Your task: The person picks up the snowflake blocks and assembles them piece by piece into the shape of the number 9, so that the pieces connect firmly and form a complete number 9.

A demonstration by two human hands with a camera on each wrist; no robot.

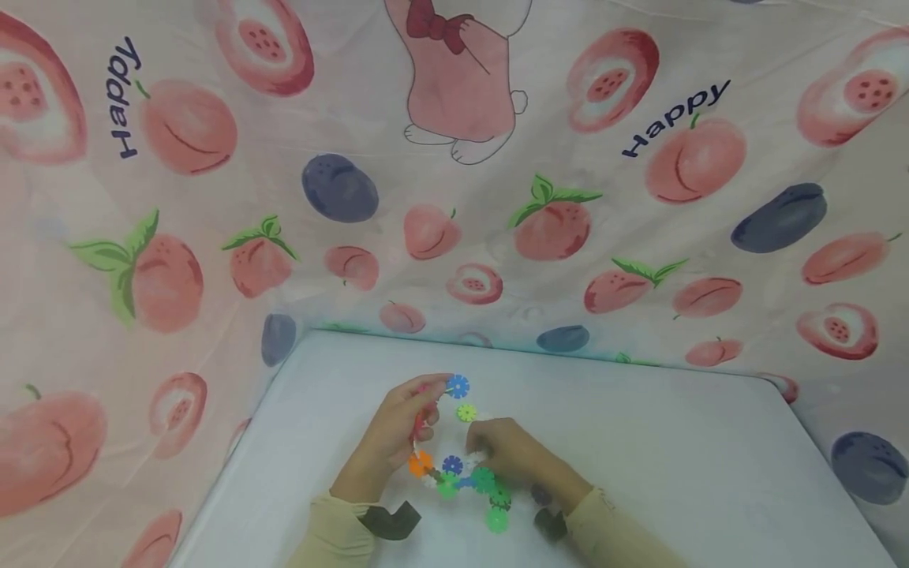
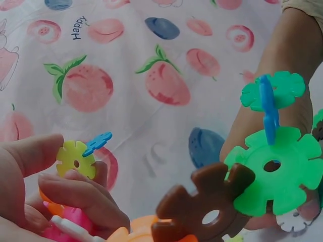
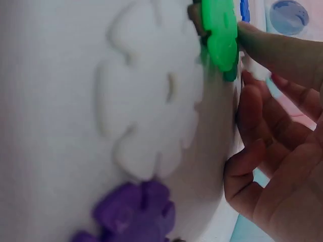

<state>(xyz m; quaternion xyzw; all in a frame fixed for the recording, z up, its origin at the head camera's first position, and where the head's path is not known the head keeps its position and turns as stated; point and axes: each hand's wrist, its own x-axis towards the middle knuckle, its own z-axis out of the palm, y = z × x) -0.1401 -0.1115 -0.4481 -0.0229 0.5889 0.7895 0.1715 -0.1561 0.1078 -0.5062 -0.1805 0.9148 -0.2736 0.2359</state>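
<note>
The fingers of the left hand (image 1: 394,426) pinched a yellow disc (image 2: 75,160), with a small blue disc (image 2: 97,144) slotted into it edge-on. Lower in the same grasp sat a pink disc (image 2: 70,222). These belonged to a chain of notched discs (image 1: 448,484), which curved from that hand across the space between both hands; an orange disc (image 1: 420,464), a brown disc (image 2: 202,206) and a large green disc (image 2: 276,169) followed along it.

The right hand (image 1: 507,450) was bent over the far part of the curve, its fingers curled and its thumb beside a bright green disc (image 3: 221,33). A pale, blurred shape showed between thumb and fingers, but whether they pinched it I could not tell.

Inside the curve was an indigo disc (image 1: 452,465), and a lime disc (image 1: 466,412) lay between the hands. Nearer the right wrist were a white disc (image 3: 151,96) and a purple disc (image 3: 136,217). Beige sleeves (image 1: 337,525) covered the forearms above a white table (image 1: 675,442). Around it hung a cloth (image 1: 454,185) printed with fruit and "Happy".
</note>
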